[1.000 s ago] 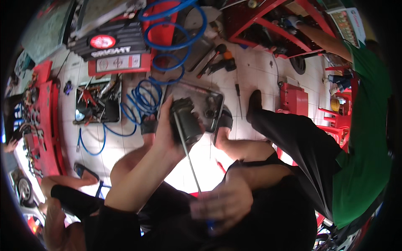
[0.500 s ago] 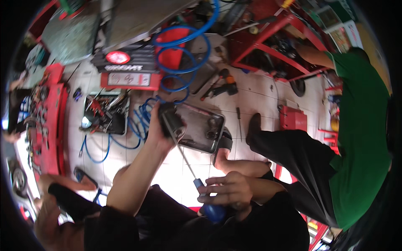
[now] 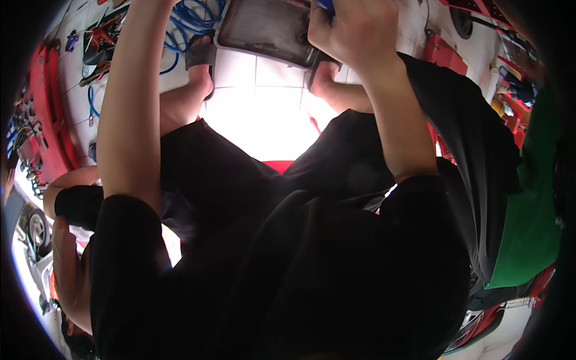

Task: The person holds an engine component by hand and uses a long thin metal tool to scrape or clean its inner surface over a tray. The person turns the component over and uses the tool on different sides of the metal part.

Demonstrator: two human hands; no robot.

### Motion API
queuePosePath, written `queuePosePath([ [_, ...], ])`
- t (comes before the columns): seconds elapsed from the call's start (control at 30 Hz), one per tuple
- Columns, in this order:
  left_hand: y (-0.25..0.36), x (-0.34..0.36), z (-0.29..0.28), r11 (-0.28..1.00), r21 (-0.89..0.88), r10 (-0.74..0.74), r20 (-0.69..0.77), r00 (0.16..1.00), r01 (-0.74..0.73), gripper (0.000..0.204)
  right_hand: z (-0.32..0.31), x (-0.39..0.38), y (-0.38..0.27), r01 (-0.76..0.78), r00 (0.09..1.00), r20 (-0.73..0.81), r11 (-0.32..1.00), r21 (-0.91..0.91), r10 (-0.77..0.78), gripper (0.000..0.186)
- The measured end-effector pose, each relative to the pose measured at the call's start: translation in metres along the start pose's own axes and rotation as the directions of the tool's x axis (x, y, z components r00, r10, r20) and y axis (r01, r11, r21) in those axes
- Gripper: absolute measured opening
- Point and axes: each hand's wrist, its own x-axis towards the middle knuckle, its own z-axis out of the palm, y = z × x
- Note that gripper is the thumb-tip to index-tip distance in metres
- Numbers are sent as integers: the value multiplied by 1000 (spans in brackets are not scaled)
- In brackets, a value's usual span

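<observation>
Floor point(image 3: 231, 69) first: pale tile, glaring white below the right hand. My judgement: fine work reads better over the dark tray than against that glare.

Arms: both reach forward. The left forearm point(image 3: 129, 108) runs off the top edge, so the left hand is out of sight; cannot tell its grip or whether it has hold of anything. Good handling would have that side steadying the work while the right drives.

Grey tray point(image 3: 264, 27): directly left of the right hand, which overlaps its right side in this view. Shallow, raised rim, dull stained bottom; some dark marks along the near wall, too dim to call grime or loose bits. Well placed to catch drips or small parts, I'd judge.

Black tool tray point(image 3: 95, 58): well left of the right hand, past the blue hose point(image 3: 195, 21). Jumbled tools, one with red handles.

Right hand point(image 3: 357, 36): fingers curled in a full fist round a blue handle point(image 3: 326, 5) at the top edge. Working end not visible. Advice: firm grip, straight wrist, push in line with the handle.
</observation>
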Motion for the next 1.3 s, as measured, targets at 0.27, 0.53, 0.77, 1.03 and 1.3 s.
queuePosePath([
  [0.27,5,3,-19,1000,10,-22,102,994,22,52,27,-13,-10,-56,998,23,997,58,54,38],
  [0.53,22,-13,-5,993,102,41,95,995,-51,38,15,-7,-43,-642,760,366,533,550,538,27],
  [0.77,27,-14,-4,994,94,52,51,997,-57,34,21,-8,-49,-724,665,451,362,587,596,28],
  [1.03,32,-14,-8,993,96,59,79,995,-66,32,17,-1,-50,-791,584,574,243,561,575,31],
  [1.3,34,-5,-13,995,80,55,103,993,-63,33,17,-1,-45,-824,535,622,191,534,571,31],
])
